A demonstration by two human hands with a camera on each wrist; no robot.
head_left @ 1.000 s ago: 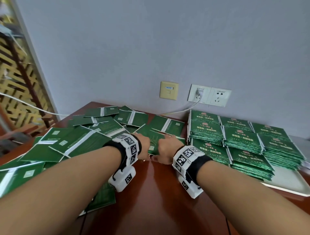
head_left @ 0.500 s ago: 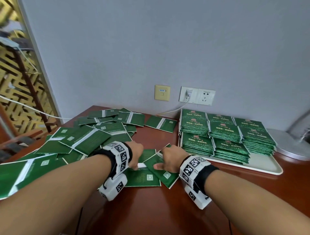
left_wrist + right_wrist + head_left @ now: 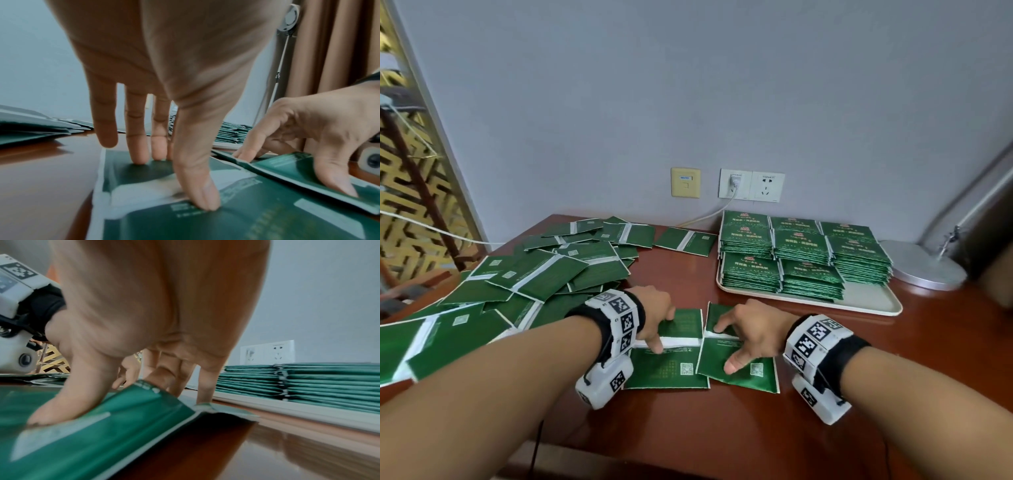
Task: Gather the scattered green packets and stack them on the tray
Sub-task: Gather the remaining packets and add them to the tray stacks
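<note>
Two green packets lie side by side near the table's front edge. My left hand (image 3: 664, 330) presses the left packet (image 3: 667, 366) flat, fingers straight and thumb on its white band; the left wrist view shows the thumb (image 3: 195, 186) pressing that packet (image 3: 246, 219). My right hand (image 3: 739, 342) grips the right packet (image 3: 743, 373), thumb on top, bent fingers at its far edge. In the right wrist view that packet (image 3: 123, 410) tilts up at the fingers. The white tray (image 3: 866, 305) at the right holds several neat green stacks (image 3: 801, 253).
A loose heap of green packets (image 3: 544, 274) covers the table's left half, and one packet (image 3: 685, 241) lies alone near the wall. A round metal lamp base (image 3: 924, 263) stands right of the tray. A white cable (image 3: 709, 216) runs to the wall sockets.
Both hands have dragged a packet each from the heap's edge toward me. The two packets now lie side by side on bare wood near the front edge.
</note>
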